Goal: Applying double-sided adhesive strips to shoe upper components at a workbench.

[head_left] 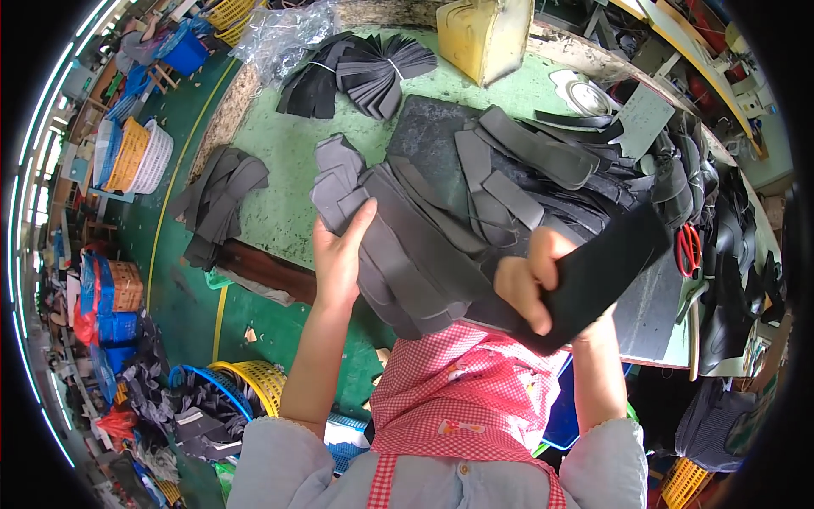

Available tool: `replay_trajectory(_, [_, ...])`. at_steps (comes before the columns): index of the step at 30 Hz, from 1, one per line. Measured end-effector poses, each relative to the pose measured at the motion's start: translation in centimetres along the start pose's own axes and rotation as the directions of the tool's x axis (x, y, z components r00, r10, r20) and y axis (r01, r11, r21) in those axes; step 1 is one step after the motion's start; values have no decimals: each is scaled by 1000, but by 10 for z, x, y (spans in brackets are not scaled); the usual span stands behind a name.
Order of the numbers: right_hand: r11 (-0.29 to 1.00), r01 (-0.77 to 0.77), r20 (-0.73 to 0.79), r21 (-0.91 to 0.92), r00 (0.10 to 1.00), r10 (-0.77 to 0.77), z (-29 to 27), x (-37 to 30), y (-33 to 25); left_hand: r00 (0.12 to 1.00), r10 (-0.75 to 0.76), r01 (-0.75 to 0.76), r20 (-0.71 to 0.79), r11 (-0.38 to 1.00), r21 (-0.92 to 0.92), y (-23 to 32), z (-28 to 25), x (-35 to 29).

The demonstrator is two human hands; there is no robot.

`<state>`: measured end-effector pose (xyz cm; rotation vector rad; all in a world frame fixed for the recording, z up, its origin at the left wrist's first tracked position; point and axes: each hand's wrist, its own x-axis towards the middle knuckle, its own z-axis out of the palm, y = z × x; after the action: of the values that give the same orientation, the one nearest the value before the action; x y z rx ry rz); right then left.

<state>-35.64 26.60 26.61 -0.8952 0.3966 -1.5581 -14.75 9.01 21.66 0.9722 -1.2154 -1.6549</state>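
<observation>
My left hand [341, 254] grips the left end of a fanned stack of grey strap-shaped pieces [407, 246] held over the near edge of the green table [280, 161]. My right hand [530, 284] is closed on a flat black rectangular piece [606, 271], tilted up to the right. Beyond both hands a dark work board [428, 136] carries more loose grey and black strips [526, 161].
Bundles of black pieces [356, 72] and a grey pile [219, 199] lie on the table's left part. A yellow box [482, 34] stands at the back, red scissors [688, 248] to the right. Baskets [136, 157] and piled material fill the floor at left.
</observation>
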Motion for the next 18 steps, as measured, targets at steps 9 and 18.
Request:
replay_trajectory(9, [133, -486, -485, -864, 874, 40, 22, 36, 47, 978, -122, 156, 168, 965, -212, 2, 5, -12])
replay_trajectory(18, [-392, -543, -378, -743, 823, -424, -42, 18, 19, 990, -138, 136, 32, 990, 39, 8, -16, -10])
